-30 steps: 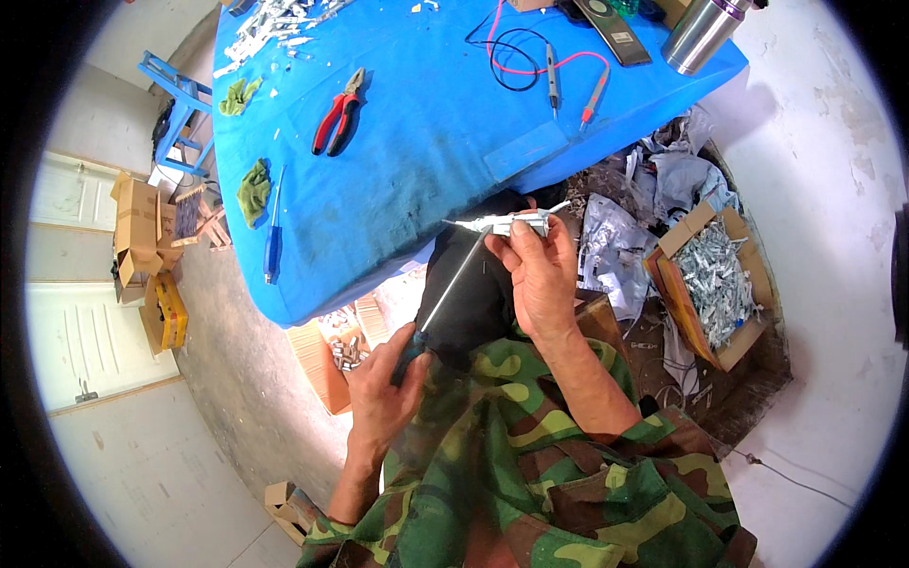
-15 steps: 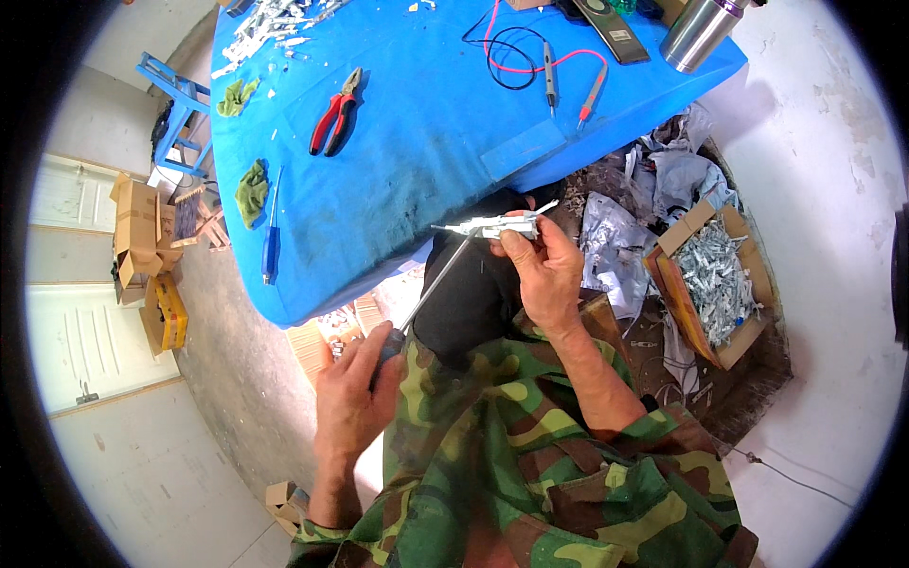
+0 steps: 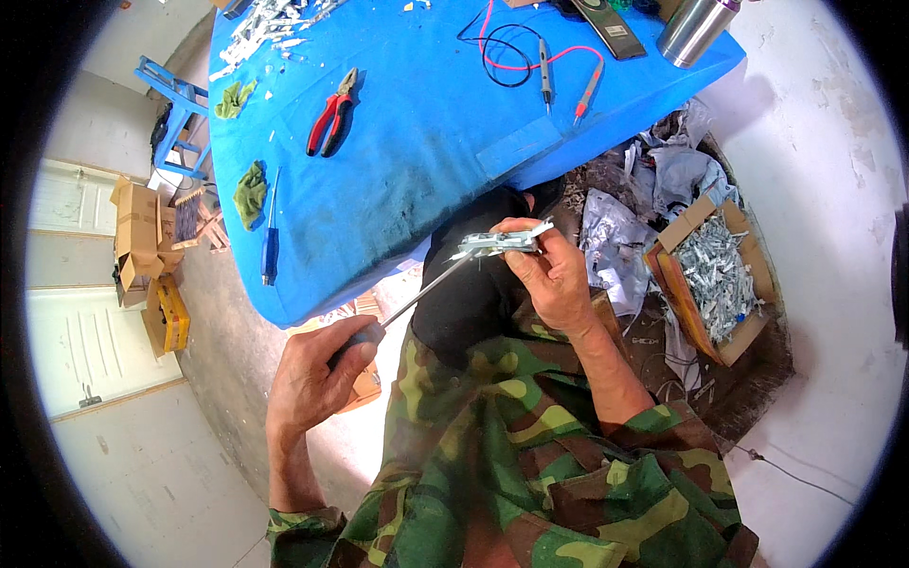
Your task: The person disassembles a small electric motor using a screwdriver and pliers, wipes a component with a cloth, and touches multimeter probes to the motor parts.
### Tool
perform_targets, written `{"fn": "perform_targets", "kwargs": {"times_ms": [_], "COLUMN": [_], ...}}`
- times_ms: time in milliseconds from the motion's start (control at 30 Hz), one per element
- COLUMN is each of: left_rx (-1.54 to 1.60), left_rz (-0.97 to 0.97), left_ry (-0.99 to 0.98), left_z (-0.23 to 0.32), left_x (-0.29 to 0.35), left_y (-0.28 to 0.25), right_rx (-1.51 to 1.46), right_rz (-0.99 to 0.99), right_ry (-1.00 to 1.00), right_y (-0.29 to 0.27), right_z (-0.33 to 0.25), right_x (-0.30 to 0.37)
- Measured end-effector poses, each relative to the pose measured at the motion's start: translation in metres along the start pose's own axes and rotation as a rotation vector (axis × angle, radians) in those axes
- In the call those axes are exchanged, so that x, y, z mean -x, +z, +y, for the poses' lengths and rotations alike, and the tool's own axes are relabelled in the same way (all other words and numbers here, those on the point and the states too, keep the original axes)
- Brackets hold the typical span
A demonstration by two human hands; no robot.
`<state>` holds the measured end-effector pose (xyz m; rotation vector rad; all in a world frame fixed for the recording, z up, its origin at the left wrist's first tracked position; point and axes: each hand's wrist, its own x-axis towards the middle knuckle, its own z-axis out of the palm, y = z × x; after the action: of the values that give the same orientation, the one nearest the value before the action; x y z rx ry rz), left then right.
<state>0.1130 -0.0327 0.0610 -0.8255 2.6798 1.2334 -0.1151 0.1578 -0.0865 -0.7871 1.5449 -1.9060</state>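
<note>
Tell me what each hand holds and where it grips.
Left hand: screwdriver by its handle. Right hand: small metal part, pinched at its end.

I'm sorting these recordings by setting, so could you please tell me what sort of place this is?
Probably a small home or informal repair workshop: a blue worktable carries red-handled pliers and test probes, and a cardboard box of small metal parts stands on the littered floor beside the person.
</note>
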Motion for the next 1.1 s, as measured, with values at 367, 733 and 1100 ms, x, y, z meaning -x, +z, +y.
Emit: {"fn": "perform_targets", "kwargs": {"times_ms": [367,733,1100], "left_rx": [0.144,0.273,-0.191], "left_rz": [-0.104,-0.042,0.741], "left_ry": [-0.029,0.000,0.059], "left_z": [-0.025,-0.021,-0.087], "left_x": [-0.008,0.000,-0.091], "left_y": [0.002,0.015,0.021], "right_rx": [0.020,-0.513,-0.427], "right_rz": [-0.064,0.243,0.182], "right_ry": [0.101,0.217,0.162], "right_y": [-0.018,-0.032,-0.033], "right_z": [-0.010,0.027,0.024], "right_x": [0.004,0.007,0.013]}}
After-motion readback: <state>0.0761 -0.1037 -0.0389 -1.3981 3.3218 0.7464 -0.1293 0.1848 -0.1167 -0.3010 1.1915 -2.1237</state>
